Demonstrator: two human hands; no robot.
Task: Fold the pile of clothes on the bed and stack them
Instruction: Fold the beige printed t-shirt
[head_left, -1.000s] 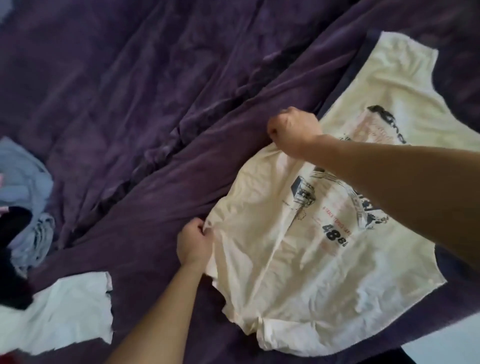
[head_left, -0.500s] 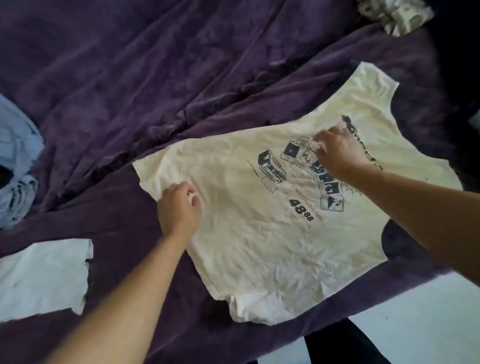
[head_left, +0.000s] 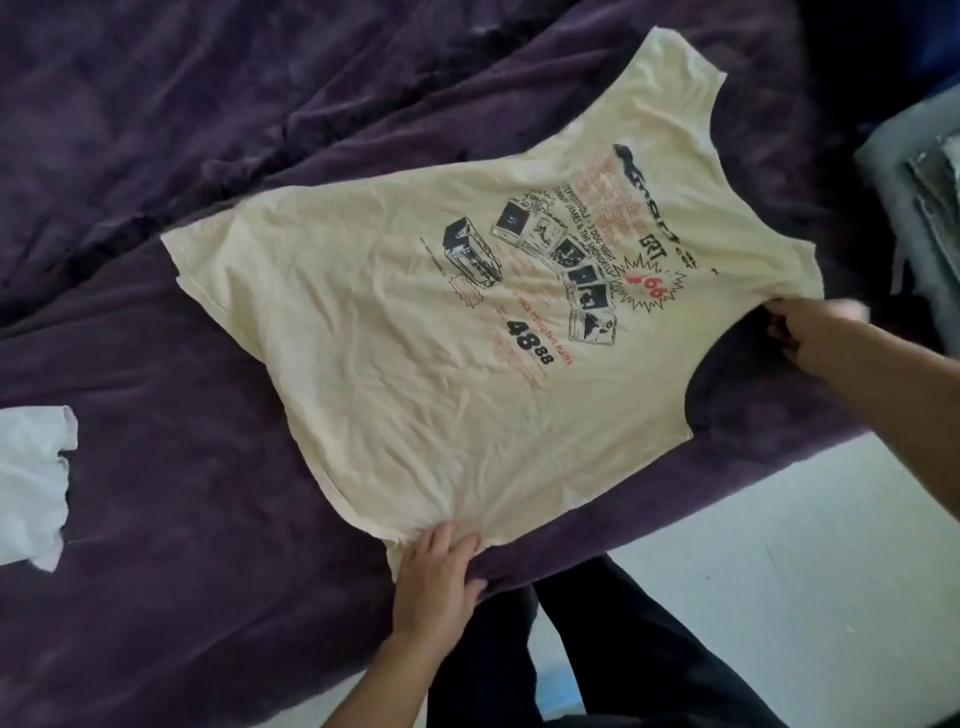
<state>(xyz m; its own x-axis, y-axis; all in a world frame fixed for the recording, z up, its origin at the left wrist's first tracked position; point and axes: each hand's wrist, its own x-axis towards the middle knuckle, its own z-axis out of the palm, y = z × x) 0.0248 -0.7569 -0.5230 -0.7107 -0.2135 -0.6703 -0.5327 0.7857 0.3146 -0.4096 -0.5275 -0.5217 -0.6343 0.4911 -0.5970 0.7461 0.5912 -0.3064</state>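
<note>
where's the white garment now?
Head view, far left edge: the white garment lies on the purple blanket, left of the cream shirt, not touching it.

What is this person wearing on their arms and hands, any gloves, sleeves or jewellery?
Nothing shows on either. The left hand and right hand are ungloved, and both forearms are bare to the frame's edge: no sleeve, watch or bracelet in view. The right hand is blurred, so rings cannot be ruled out there.
</note>
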